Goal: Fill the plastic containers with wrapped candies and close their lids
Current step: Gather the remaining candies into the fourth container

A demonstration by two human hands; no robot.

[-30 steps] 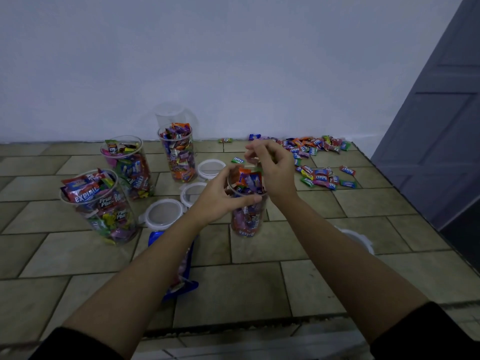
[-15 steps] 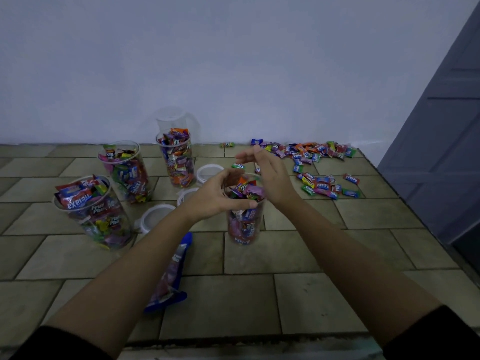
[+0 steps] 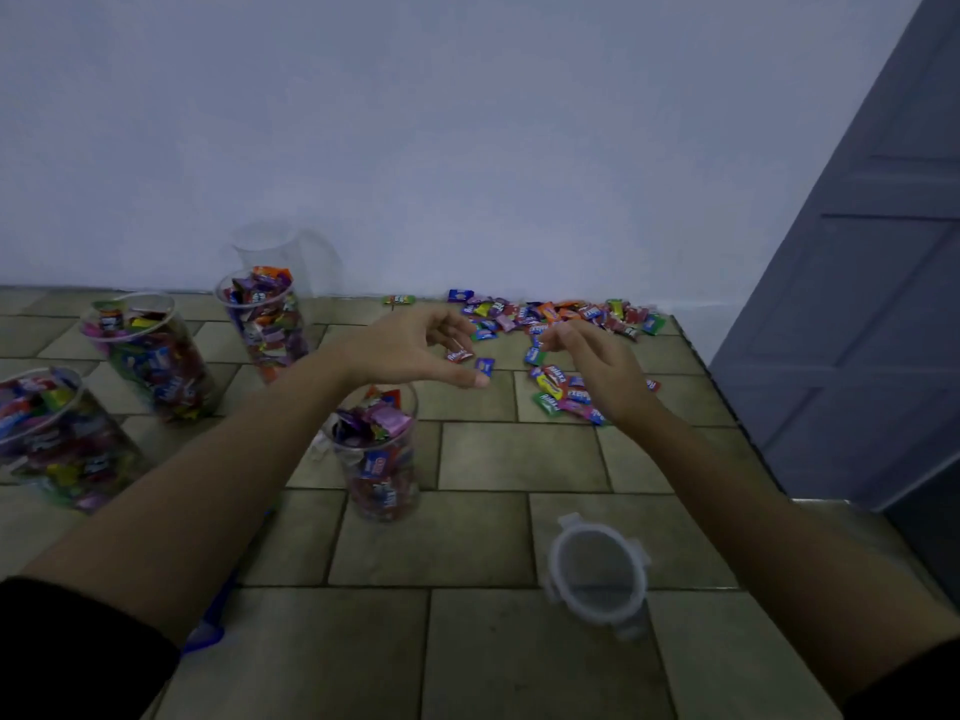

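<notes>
Five clear plastic containers stood upright and unlidded on the tiled surface (image 3: 519,454). The nearest container (image 3: 382,459) sat below your left forearm, heaped to its rim with wrapped candies in purple, red and blue. Three more filled containers stood to the left: the front-left container (image 3: 49,439), the middle-left container (image 3: 148,356) and the rear container (image 3: 262,319), each packed with mixed wrappers, the image there being blurred. Behind the rear one, against the wall, stood one empty container (image 3: 283,249).

One round translucent lid (image 3: 597,574) with clip tabs lay flat, near your right forearm and well apart from the nearest container.

The loose candies (image 3: 550,311) lay in a strip along the wall, with a smaller cluster (image 3: 558,394) just in front of it; too many to count. A single green candy (image 3: 399,300) lay apart to the left.

Your left hand (image 3: 415,350) hovered beyond the nearest container, its fingers loosely curved and spread, with nothing seen in them; a red candy (image 3: 460,356) and a blue candy (image 3: 484,365) lay just beside its fingertips. Your right hand (image 3: 592,361) hung over the smaller cluster, fingers bent downward; whether they held a candy could not be determined.
</notes>
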